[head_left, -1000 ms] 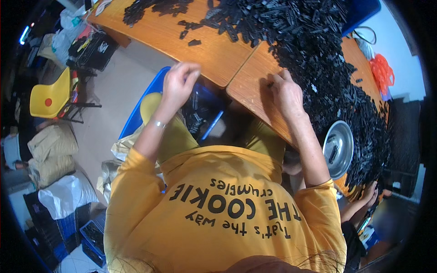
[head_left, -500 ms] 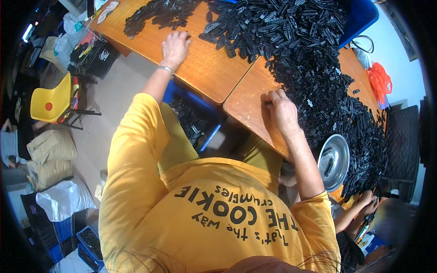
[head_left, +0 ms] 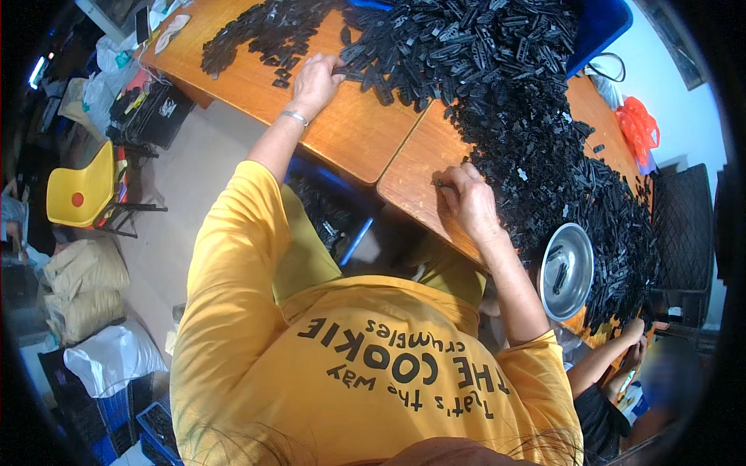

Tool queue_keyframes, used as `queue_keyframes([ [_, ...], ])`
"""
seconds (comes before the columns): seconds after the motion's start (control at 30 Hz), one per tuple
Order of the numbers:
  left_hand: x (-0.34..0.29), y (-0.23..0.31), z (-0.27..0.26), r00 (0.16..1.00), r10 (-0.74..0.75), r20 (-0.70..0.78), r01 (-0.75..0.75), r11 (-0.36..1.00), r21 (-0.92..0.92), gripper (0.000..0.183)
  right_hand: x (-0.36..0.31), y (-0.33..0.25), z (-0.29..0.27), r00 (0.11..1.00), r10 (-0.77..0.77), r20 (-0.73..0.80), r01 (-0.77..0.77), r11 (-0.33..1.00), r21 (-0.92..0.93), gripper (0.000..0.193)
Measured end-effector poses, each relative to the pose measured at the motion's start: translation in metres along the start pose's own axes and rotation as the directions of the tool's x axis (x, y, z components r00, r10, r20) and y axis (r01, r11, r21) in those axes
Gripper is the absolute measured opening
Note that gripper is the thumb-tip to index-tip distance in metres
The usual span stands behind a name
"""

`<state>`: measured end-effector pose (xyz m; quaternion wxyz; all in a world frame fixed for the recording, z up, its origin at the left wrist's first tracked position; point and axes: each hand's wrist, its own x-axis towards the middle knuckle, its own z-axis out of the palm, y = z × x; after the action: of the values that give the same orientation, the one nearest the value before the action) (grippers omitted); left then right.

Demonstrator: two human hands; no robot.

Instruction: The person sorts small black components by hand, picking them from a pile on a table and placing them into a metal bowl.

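Note:
My left hand (head_left: 315,87), a bracelet on its wrist, is at the near left edge of a heap of long, slotted black plastic parts (head_left: 466,46). Its fingers close on one long part (head_left: 352,75) at that edge. Over the near edge of the wooden table (head_left: 404,151), my right hand (head_left: 472,203) pinches a small black plastic piece (head_left: 440,183) between thumb and fingers. Beside that hand spreads a pile of small black pieces (head_left: 517,167). A smaller group of black parts (head_left: 268,35) lies farther left.
A metal bowl (head_left: 566,272) with a few black parts stands right of my forearm. Blue bins are at the far right (head_left: 610,31) and below the table (head_left: 357,241). Another person's hands (head_left: 633,342) work at the lower right. A yellow chair (head_left: 80,186) stands left.
My left hand has moved right to the edge of the heap. A few black parts now lie loose near the left group. My right hand has shifted slightly left and nearer, with the small piece showing.

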<state>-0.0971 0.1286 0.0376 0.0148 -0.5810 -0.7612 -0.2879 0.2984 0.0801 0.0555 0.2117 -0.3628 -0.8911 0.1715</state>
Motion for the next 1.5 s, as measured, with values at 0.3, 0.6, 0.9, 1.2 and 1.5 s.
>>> queue_keyframes([
  [0.3,-0.043,0.025,-0.006,0.995,0.085,-0.044,-0.093,0.968,-0.232,0.020,0.016,-0.034,0.010,0.984,-0.050,-0.171,0.082,0.979,0.186,0.015],
  [0.6,-0.108,0.113,-0.050,0.993,0.012,0.115,0.090,0.549,-0.831,0.026,0.045,-0.063,-0.011,0.875,-0.062,-0.480,0.266,0.889,0.371,0.014],
  [0.9,-0.131,0.164,-0.065,0.979,0.108,0.173,0.149,0.202,-0.968,0.030,0.031,-0.065,-0.034,0.830,-0.104,-0.548,0.336,0.878,0.342,0.016],
  [1.2,-0.141,0.159,-0.065,0.901,0.111,0.419,0.431,-0.128,-0.893,0.021,0.025,-0.062,-0.026,0.830,-0.097,-0.550,0.336,0.874,0.352,0.013],
  [1.5,-0.164,0.149,-0.043,0.866,0.261,0.427,0.500,-0.434,-0.749,0.043,0.021,-0.077,-0.021,0.900,-0.017,-0.436,0.232,0.865,0.444,0.014],
])
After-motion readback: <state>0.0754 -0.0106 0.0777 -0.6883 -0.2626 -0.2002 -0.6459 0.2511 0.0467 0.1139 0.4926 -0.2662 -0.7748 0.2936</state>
